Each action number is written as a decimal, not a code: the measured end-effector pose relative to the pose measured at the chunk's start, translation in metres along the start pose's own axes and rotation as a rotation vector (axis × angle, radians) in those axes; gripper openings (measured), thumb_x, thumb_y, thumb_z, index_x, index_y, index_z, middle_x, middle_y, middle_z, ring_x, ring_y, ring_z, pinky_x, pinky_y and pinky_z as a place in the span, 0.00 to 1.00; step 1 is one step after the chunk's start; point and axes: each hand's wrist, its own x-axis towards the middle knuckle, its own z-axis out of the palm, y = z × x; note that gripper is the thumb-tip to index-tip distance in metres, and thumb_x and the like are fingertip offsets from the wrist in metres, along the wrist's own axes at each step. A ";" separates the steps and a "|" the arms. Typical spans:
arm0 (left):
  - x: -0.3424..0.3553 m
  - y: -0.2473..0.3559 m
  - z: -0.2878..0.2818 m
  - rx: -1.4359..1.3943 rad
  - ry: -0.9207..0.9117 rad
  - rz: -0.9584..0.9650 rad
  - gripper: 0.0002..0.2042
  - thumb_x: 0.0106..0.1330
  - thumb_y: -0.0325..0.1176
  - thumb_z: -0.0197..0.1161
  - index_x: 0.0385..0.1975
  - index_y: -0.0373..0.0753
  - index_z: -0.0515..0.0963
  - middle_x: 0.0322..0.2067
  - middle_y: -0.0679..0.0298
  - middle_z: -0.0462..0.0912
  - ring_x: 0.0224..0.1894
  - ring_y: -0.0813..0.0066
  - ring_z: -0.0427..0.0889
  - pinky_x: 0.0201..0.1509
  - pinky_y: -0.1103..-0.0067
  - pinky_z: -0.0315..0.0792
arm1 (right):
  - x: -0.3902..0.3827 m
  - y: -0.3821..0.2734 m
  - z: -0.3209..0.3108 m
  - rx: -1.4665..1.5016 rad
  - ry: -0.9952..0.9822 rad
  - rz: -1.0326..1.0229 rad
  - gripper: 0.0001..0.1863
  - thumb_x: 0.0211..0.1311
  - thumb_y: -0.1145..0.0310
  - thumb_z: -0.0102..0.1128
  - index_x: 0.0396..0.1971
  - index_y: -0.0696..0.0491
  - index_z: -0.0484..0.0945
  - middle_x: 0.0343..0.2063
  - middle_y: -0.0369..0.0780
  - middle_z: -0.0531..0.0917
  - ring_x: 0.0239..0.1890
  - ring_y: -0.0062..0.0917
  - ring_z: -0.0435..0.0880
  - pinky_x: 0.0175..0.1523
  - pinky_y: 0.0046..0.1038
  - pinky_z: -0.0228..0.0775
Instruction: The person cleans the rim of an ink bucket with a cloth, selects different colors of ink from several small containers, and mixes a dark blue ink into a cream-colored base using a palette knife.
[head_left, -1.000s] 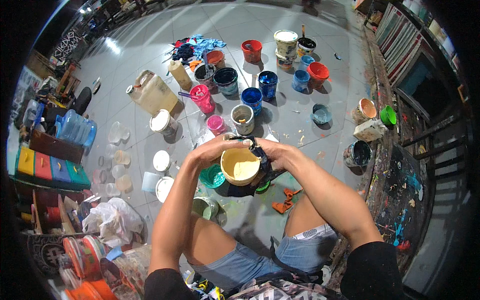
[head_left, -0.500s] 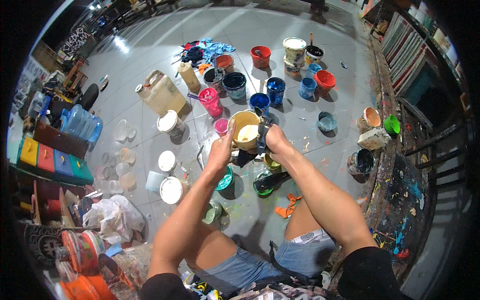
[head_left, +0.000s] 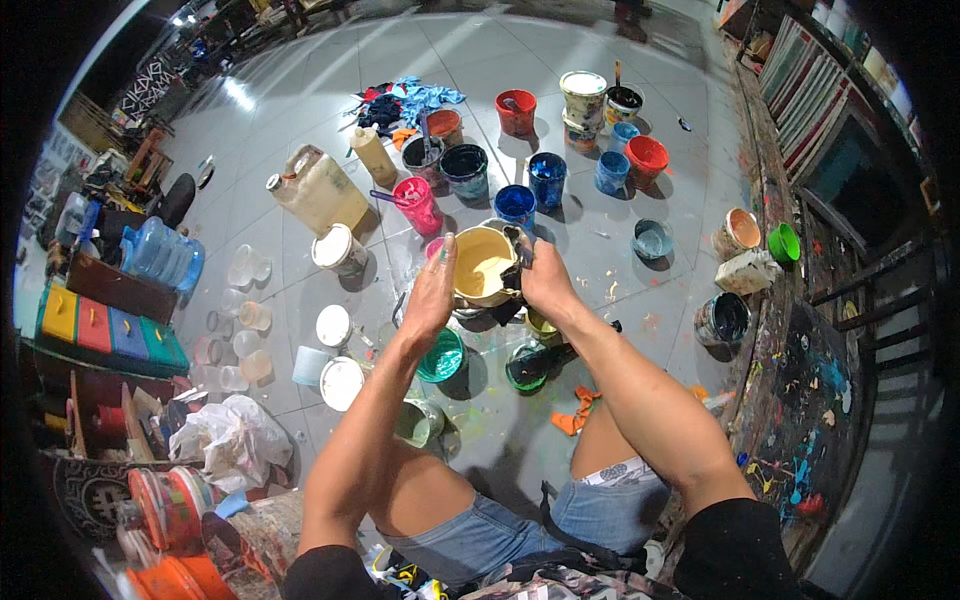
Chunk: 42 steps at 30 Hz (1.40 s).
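Between my hands is a round tub (head_left: 468,296) with pale yellow paint inside, its mouth tipped toward me. My left hand (head_left: 432,287) grips its left wall, thumb up along the side. On the opposite side my right hand (head_left: 547,280) is closed round a dark, paint-stained cloth (head_left: 524,252) pressed against the tub's rim. The fingers of both hands are partly hidden behind the tub and cloth. Just below stand a cup of green paint (head_left: 441,356) and a container with green on it (head_left: 524,368), a black-handled tool lying across it.
Beyond the tub are blue paint cups (head_left: 516,204), a pink cup (head_left: 416,204), red buckets (head_left: 516,114) and a large jug (head_left: 318,190). White lidded tubs (head_left: 338,248) and clear cups (head_left: 254,314) stand left. A dark paint pot (head_left: 722,320) is at right. An orange glove-like scrap (head_left: 574,411) lies near my knee.
The tub has turned so its inside shows more fully, and it sits slightly lower. My right hand and the cloth have shifted along the rim; my left hand has moved slightly left.
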 end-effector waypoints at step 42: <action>-0.016 0.014 -0.035 -0.560 -0.253 -0.202 0.30 0.73 0.54 0.52 0.66 0.39 0.63 0.59 0.61 0.74 0.59 0.71 0.77 0.60 0.71 0.74 | -0.005 -0.072 -0.020 0.457 -0.402 -0.266 0.17 0.72 0.67 0.52 0.52 0.61 0.79 0.45 0.45 0.86 0.46 0.22 0.82 0.55 0.27 0.71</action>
